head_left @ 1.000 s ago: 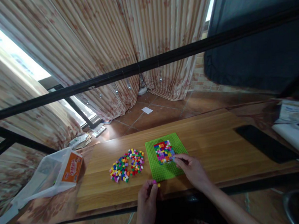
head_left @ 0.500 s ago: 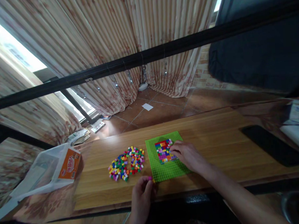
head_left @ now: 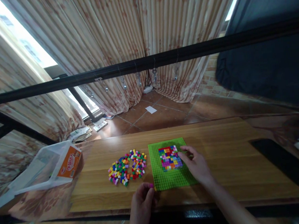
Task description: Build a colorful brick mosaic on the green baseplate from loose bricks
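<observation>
Brick mosaic [head_left: 169, 159] on the baseplate [head_left: 157, 174] could get messed up if my parted right fingers [head_left: 188, 148] slip; left fingers [head_left: 149, 193] pinch a magenta brick [head_left: 151, 185].

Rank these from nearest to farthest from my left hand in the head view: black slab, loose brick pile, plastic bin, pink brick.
From your left hand:
1. Pink brick, in its grip
2. Loose brick pile, just beyond it, slightly left
3. Plastic bin, well to the left
4. Black slab, far right

Head view: above tabletop [head_left: 225, 148], facing forward and down.
</observation>
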A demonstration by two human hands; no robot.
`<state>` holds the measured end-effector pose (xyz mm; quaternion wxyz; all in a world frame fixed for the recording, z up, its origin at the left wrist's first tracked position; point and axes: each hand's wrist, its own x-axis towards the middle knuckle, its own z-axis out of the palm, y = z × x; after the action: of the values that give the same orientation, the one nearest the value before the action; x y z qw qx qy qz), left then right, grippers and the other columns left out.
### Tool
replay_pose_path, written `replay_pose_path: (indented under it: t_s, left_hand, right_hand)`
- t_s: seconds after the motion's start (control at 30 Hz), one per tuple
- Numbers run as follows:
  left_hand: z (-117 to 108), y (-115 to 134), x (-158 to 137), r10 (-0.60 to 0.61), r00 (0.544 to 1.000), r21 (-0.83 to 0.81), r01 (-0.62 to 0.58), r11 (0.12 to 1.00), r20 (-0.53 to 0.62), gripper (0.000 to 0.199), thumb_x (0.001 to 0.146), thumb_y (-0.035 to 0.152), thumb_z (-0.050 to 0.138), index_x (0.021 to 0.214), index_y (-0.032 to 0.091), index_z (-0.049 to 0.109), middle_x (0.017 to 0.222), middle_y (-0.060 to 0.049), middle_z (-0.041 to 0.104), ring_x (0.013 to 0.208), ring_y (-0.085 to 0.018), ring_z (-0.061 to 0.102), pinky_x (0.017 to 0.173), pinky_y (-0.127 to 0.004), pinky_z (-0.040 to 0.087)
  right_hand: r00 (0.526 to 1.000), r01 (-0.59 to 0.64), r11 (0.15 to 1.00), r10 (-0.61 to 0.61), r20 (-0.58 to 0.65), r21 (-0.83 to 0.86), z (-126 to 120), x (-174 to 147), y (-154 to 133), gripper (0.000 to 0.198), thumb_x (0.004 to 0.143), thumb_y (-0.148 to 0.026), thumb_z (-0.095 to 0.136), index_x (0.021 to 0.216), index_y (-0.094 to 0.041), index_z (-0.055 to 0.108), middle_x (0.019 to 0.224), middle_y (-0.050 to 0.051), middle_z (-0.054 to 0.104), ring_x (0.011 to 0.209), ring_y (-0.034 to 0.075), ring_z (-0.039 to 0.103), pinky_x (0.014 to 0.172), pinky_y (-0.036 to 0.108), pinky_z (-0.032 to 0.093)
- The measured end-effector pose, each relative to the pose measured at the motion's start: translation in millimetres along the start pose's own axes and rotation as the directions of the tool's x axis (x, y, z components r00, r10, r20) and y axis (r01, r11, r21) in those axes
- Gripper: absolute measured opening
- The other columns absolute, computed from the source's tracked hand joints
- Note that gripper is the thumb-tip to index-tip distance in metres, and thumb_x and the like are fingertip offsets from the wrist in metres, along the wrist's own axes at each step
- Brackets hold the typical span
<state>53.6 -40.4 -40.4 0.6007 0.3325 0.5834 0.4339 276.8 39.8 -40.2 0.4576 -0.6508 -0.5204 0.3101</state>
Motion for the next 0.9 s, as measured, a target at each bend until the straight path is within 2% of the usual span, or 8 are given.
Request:
replay_pose_path:
  t_s: [0.13,0.23,0.4,0.67,0.77,0.9]
  left_hand:
    - [1.2,2.5,-1.1,-0.008,1.0,-0.015,0.007,1.0,-0.011,0.049,0.058,0.058,0.077,0.076,0.017,0.057,0.055,0.006,0.052,0.044,-0.007,0.046,0.043,-0.018,0.033]
    - [1.2,3.6,-1.3,-0.022,1.0,-0.024,0.022,0.999,-0.007,0.049,0.059,0.058,0.076,0.076,0.017,0.057,0.056,0.005,0.052,0.044,-0.007,0.046,0.043,-0.018,0.033]
    - [0.1,3.7,-1.2,-0.047,0.999,-0.009,0.047,0.999,-0.006,0.048,0.059,0.057,0.077,0.077,0.017,0.058,0.058,0.004,0.054,0.045,-0.007,0.047,0.044,-0.019,0.035]
    - [-1.9,-2.0,2.1,-0.057,0.998,-0.049,0.057,0.997,0.008,0.046,0.06,0.055,0.077,0.078,0.017,0.057,0.058,0.005,0.054,0.045,-0.007,0.047,0.044,-0.019,0.037]
    - [1.0,5.2,1.0,-0.049,0.999,-0.094,0.048,0.994,-0.011,0.046,0.059,0.053,0.078,0.078,0.016,0.058,0.06,0.004,0.056,0.046,-0.007,0.048,0.044,-0.019,0.038]
    - [12.3,25.7,-8.5,0.003,1.0,-0.15,-0.005,0.989,-0.016,0.041,0.064,0.048,0.078,0.083,0.016,0.062,0.067,0.001,0.062,0.054,-0.008,0.053,0.053,-0.02,0.043]
  right_hand:
    - [0.998,0.034,0.999,-0.034,-0.05,-0.005,15.3,-3.4,4.5,0.05,0.08,-0.051,0.058,0.117,-0.019,0.06,0.117,0.011,0.063,0.107,0.025,0.057,0.096,0.045,0.042]
    - [0.997,0.062,0.998,-0.063,-0.033,-0.022,22.7,-5.0,3.7,0.047,0.082,-0.05,0.055,0.117,-0.019,0.059,0.119,0.011,0.062,0.113,0.025,0.054,0.102,0.047,0.038]
    - [1.0,0.004,1.0,-0.003,-0.008,0.023,25.0,-7.3,4.0,0.049,0.082,-0.05,0.056,0.119,-0.019,0.057,0.119,0.012,0.062,0.111,0.026,0.056,0.1,0.047,0.04]
    - [1.0,-0.001,0.997,0.003,-0.027,0.077,29.3,-9.7,5.3,0.049,0.081,-0.049,0.058,0.12,-0.02,0.057,0.119,0.011,0.063,0.11,0.025,0.058,0.1,0.047,0.041]
    - [0.999,-0.021,0.993,0.024,-0.023,0.116,24.4,-8.0,1.6,0.05,0.08,-0.051,0.059,0.118,-0.019,0.059,0.118,0.012,0.064,0.109,0.026,0.058,0.099,0.047,0.042]
    - [0.993,-0.039,0.972,0.065,-0.103,0.233,9.2,-21.0,-22.3,0.045,0.082,-0.053,0.057,0.111,-0.019,0.061,0.112,0.012,0.066,0.102,0.024,0.061,0.089,0.041,0.048]
